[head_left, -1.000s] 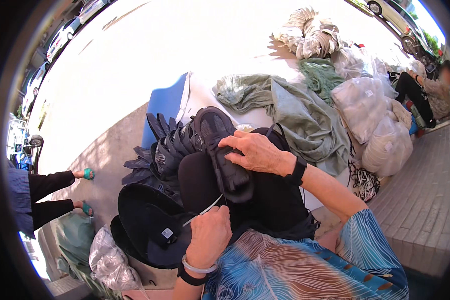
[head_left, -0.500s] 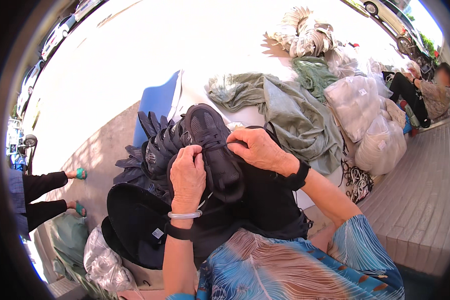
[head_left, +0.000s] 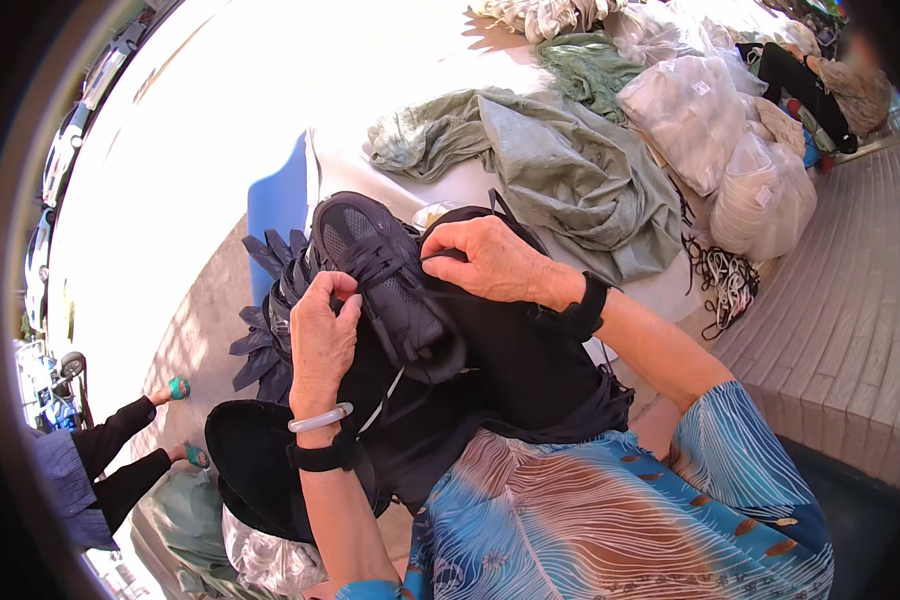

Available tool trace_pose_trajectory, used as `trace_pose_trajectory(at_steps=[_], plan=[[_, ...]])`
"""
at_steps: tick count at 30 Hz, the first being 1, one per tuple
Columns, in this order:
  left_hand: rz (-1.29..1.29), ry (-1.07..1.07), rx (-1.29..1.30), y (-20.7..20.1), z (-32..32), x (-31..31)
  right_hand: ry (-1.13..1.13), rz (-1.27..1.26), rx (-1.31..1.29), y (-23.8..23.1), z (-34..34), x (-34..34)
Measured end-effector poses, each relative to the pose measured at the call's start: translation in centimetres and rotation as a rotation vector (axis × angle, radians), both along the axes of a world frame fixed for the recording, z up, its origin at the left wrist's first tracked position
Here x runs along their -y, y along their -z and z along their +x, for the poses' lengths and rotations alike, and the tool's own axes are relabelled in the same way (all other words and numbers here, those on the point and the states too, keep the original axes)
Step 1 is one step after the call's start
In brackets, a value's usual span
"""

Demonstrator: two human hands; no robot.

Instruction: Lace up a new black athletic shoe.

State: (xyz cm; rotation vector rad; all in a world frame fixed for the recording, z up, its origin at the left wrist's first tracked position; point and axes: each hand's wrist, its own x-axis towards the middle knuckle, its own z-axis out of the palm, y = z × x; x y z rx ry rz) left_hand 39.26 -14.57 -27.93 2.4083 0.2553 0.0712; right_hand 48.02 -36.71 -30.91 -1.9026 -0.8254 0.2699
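A black mesh sneaker (head_left: 402, 318) rests on my dark-clothed lap, its toe pointing away and up to the left. Dark laces cross its front. At its left edge my left hand (head_left: 322, 335) is closed in a pinch on a shoelace beside the lace rows. On the other side, slightly apart from the shoe, my right hand (head_left: 490, 262) has thumb and forefinger pinched on a dark lace end, mostly hidden by the fingers. A row of black shoe pieces (head_left: 260, 350) fans out left of the sneaker. A pale cord (head_left: 380, 402) hangs below the heel.
A grey-green cloth (head_left: 560, 170) lies ahead, with stuffed clear plastic bags (head_left: 685, 120) to its right. Bundled laces (head_left: 725, 285) lie beside a slatted bench (head_left: 820, 330). A round black pad (head_left: 260, 465) is at lower left. One person stands left; another sits far right.
The view has shifted, so the background sits higher. Both hands stay pinched at the laces; my right hand has moved slightly farther from the shoe.
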Motion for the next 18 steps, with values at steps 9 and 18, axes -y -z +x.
trace_pose_trajectory(at_steps=[9, 18], plan=[[-0.104, -0.050, 0.038, 0.5, -0.4, 0.3, 0.025, 0.059, -0.015, 0.2, -0.4, -0.1], [0.000, 0.064, -0.005, -0.7, 0.0, -0.6, 0.001, 0.031, 0.017, 0.1, -0.4, -0.6]])
